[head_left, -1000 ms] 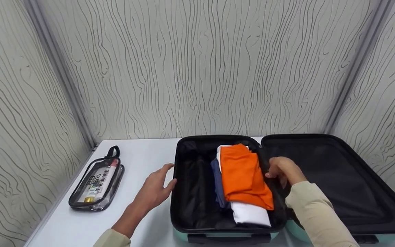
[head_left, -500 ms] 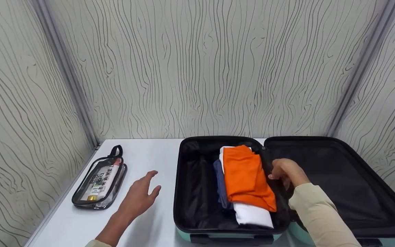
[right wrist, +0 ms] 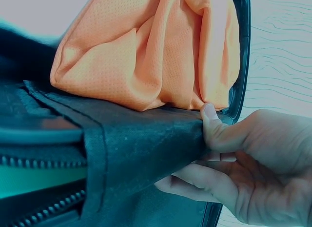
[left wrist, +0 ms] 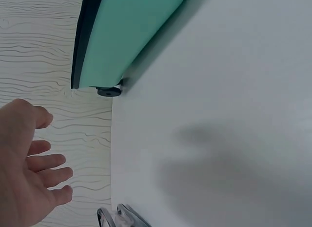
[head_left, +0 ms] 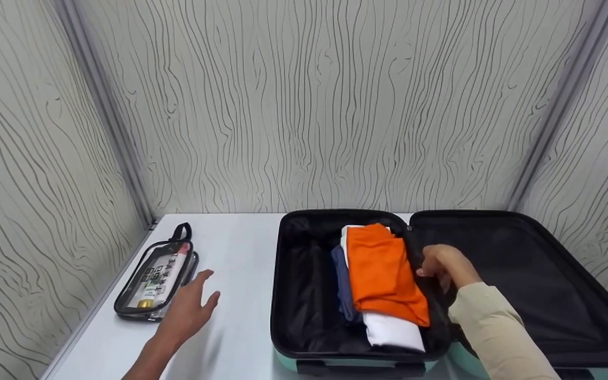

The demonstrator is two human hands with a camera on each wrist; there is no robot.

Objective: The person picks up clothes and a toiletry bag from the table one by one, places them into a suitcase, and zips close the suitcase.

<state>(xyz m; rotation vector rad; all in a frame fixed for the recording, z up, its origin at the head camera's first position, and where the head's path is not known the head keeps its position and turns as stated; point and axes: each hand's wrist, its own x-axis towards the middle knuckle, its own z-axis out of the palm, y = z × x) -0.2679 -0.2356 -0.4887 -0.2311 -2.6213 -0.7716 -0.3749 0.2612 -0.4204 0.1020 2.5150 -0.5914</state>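
While a clear travel pouch (head_left: 156,279) lies by the table's (head_left: 246,269) left edge, the left hand (head_left: 187,309) hangs near, fingers apart.
Nudged outward, it could fall; the right hand (head_left: 449,265) pinches the suitcase's (head_left: 294,295) lining flap (right wrist: 146,139), which tugging might tear.

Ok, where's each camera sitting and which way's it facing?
Head: on the head, forward and down over the open suitcase and clear toiletry bag; left hand, right hand and right sleeve show.
Left wrist: on that wrist, toward the tabletop and suitcase's teal shell; left hand shows.
Right wrist: on that wrist, toward the orange garment; right hand pinches black hinge lining.
Shared: head and right-wrist views show the orange garment.
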